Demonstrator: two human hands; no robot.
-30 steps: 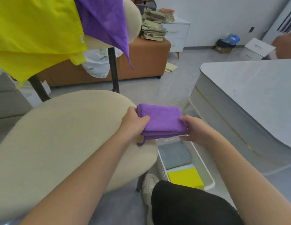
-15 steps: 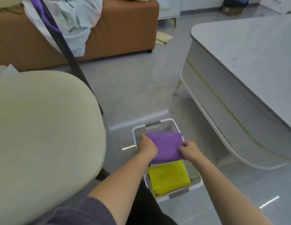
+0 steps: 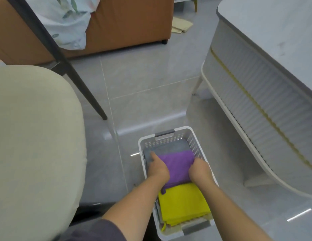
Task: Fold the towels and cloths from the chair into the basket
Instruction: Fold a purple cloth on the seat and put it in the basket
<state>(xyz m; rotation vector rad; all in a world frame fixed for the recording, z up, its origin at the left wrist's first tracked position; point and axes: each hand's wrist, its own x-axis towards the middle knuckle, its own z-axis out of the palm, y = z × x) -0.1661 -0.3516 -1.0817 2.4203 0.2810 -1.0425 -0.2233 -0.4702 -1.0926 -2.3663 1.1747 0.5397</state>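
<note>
We hold the purple cloth (image 3: 178,164) flat on the grey cloth (image 3: 164,147) at the basket's (image 3: 186,129) far end. Left hand (image 3: 158,169) and right hand (image 3: 200,170) grip its sides, fingers curled under. We should slide them out sideways so the fold holds.

The folded purple cloth (image 3: 178,164), a second ago held up over the chair seat (image 3: 38,136), now lies in the basket (image 3: 140,145) on the grey cloth (image 3: 169,147). The left hand (image 3: 158,168) and right hand (image 3: 199,169) have come down with it, holding its sides.

Bright, soft daylight; wide-angle edge distortion
</note>
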